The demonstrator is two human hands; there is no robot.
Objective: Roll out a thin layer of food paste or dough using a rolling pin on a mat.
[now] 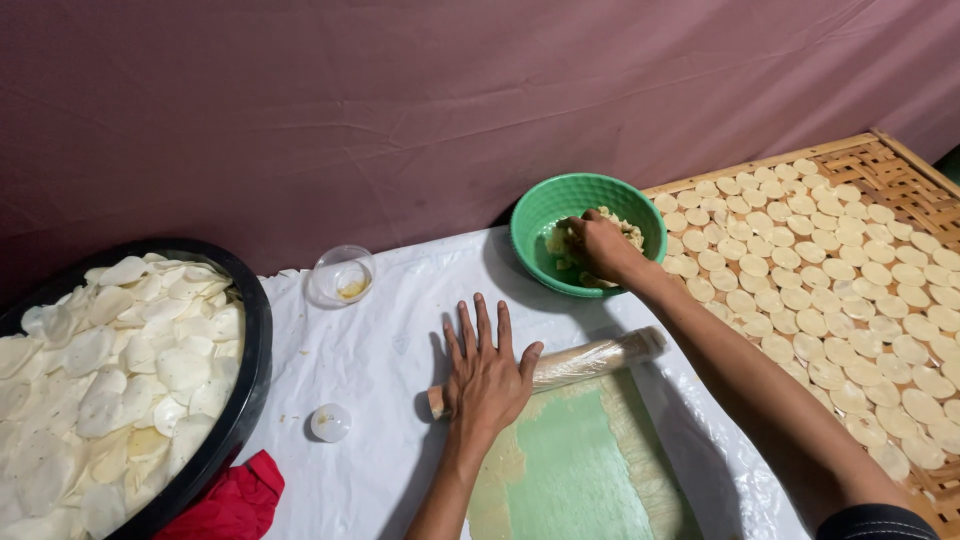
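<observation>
Left hand (487,372) lies flat, fingers spread wide, palm down on the left part of the rolling pin (548,367); it presses on the pin and grips nothing. The pin is wrapped in clear plastic and lies across the far edge of a green board (580,470), which has a thin layer of pale dough (640,440) along its sides. Right hand (598,246) reaches far into the green bowl (545,215), fingers curled into the dough lumps (560,240) inside; how tightly it closes on them I cannot tell, as the fingertips are buried.

The bowl sits on a white plastic sheet (370,350), just left of a woven bamboo tray (890,165). The tray on the right is covered in rows of small round raw dough discs (840,270). On the far left, a big black tub (245,400) is piled with pale flat chips (120,370). A small clear cup (340,275) with some yellowish bits stands on the sheet between tub and bowl. A small white lid (331,422) lies near the tub, left of the pin. A red cloth (235,500) is at the near edge by the tub. A dull pink cloth (400,100) hangs behind everything.
</observation>
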